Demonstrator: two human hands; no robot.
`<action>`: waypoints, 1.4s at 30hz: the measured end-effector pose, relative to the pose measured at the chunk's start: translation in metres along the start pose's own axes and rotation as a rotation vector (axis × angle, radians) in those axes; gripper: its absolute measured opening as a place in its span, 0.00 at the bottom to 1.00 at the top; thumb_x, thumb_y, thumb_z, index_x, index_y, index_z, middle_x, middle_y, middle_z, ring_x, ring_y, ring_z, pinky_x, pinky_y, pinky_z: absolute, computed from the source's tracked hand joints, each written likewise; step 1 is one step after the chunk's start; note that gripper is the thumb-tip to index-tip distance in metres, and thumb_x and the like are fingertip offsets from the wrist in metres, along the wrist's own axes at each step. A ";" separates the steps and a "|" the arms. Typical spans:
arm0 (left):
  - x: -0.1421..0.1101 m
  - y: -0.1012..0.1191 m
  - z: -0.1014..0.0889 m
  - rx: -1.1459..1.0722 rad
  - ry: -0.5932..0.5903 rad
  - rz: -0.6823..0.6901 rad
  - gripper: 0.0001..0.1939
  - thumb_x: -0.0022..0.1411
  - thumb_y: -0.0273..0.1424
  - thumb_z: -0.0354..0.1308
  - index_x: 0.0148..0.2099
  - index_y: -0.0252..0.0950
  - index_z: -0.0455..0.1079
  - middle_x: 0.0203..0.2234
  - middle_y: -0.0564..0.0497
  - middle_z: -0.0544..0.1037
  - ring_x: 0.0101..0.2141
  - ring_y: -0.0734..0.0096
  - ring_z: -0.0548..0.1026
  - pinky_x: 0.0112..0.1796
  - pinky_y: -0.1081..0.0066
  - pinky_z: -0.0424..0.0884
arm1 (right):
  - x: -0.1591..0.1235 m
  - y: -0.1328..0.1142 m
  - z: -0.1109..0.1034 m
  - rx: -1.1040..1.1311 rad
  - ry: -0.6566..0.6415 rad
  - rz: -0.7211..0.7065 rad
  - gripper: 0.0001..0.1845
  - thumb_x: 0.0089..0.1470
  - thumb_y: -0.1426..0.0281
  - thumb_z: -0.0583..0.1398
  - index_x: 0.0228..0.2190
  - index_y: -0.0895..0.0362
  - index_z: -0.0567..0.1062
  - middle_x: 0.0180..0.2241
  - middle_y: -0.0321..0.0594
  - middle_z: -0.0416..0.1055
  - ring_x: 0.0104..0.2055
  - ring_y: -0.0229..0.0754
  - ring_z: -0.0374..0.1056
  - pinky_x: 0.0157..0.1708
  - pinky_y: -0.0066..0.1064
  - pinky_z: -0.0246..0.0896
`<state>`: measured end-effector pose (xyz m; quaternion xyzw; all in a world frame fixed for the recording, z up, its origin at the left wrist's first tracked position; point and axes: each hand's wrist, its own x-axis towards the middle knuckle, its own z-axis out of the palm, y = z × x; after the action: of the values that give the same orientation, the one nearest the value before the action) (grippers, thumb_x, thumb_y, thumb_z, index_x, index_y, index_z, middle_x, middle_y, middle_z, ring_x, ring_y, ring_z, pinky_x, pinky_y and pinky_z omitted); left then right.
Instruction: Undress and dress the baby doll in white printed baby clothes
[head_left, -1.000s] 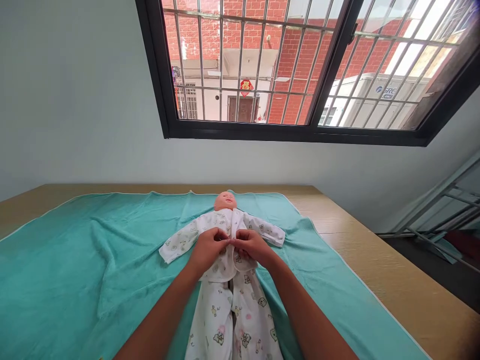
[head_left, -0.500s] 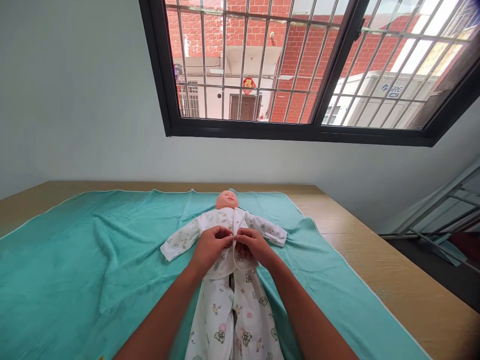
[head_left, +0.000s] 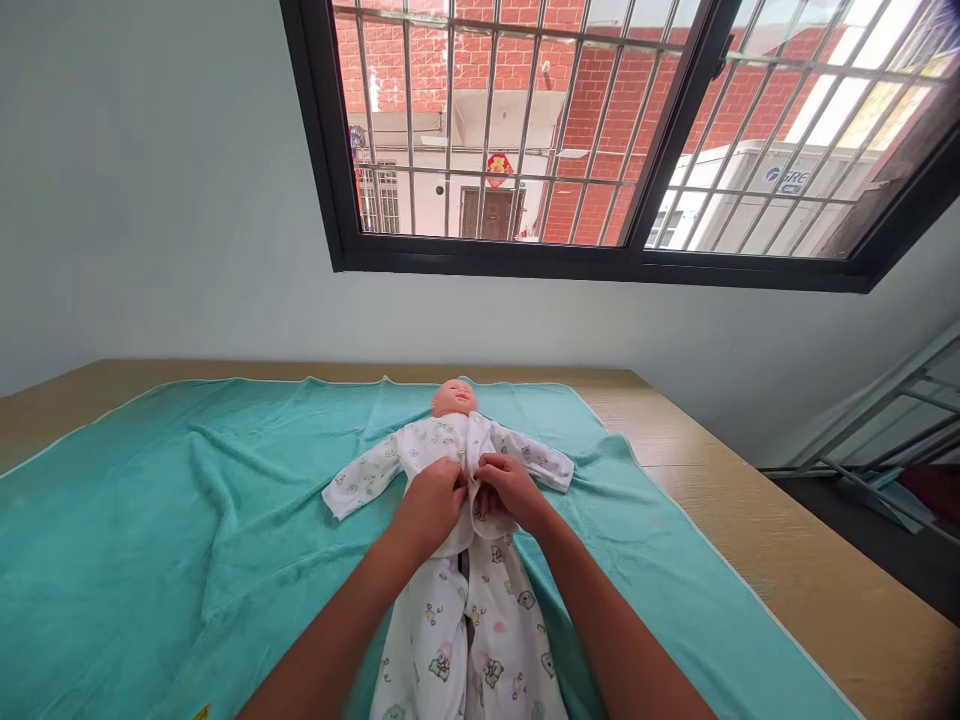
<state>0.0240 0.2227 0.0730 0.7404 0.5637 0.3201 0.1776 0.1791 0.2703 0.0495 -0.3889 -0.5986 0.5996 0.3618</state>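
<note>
A pink-headed plastic doll [head_left: 454, 397] lies on its back on a teal fabric blanket [head_left: 135, 560], which is spread, with a few creases, over a pale wood-coloured worktop [head_left: 795, 570]. Its head is at the far edge, and its sleeves stretch out to both sides. It wears a white cloth jacket with small printed figures [head_left: 431, 440] and white trousers printed with bears [head_left: 495, 620], whose legs run toward the viewer between the forearms. The right hand [head_left: 511, 490] has thumb and forefinger closed in a pinch on the jacket's front edge. The left hand [head_left: 435, 505] rests just beside it on the jacket front, fingers curled inward; whether its grip has hold of cloth cannot be told. Beyond the worktop, a black-framed window with metal bars [head_left: 487, 257] is set in a pale grey wall [head_left: 165, 200].
</note>
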 end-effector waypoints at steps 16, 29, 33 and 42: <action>0.005 0.000 -0.002 -0.241 0.062 -0.100 0.06 0.54 0.27 0.56 0.34 0.36 0.74 0.32 0.50 0.76 0.34 0.68 0.73 0.36 0.70 0.66 | 0.001 0.003 0.000 -0.021 0.023 -0.010 0.12 0.48 0.64 0.57 0.19 0.56 0.64 0.12 0.29 0.63 0.12 0.32 0.58 0.12 0.23 0.46; 0.005 0.008 -0.011 -0.698 -0.032 -0.369 0.11 0.51 0.37 0.62 0.31 0.34 0.70 0.19 0.55 0.71 0.21 0.76 0.66 0.24 0.75 0.63 | -0.003 0.000 0.003 -0.051 0.011 -0.039 0.12 0.50 0.67 0.56 0.19 0.55 0.63 0.11 0.30 0.62 0.11 0.33 0.56 0.11 0.24 0.45; 0.005 0.009 -0.011 -0.779 -0.015 -0.382 0.14 0.48 0.39 0.65 0.31 0.33 0.71 0.20 0.54 0.72 0.22 0.77 0.68 0.24 0.76 0.65 | -0.003 0.000 0.003 -0.055 -0.001 -0.054 0.15 0.51 0.62 0.59 0.19 0.56 0.64 0.13 0.30 0.63 0.12 0.32 0.57 0.12 0.24 0.46; 0.006 0.002 -0.004 -0.820 -0.005 -0.379 0.12 0.52 0.37 0.62 0.31 0.33 0.71 0.21 0.53 0.74 0.24 0.76 0.72 0.29 0.74 0.70 | -0.002 0.001 -0.003 -0.001 -0.076 -0.050 0.09 0.52 0.64 0.57 0.25 0.56 0.66 0.17 0.32 0.67 0.14 0.33 0.60 0.13 0.23 0.48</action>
<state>0.0241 0.2271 0.0786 0.4934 0.5154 0.4771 0.5131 0.1825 0.2693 0.0487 -0.3507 -0.6217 0.6046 0.3535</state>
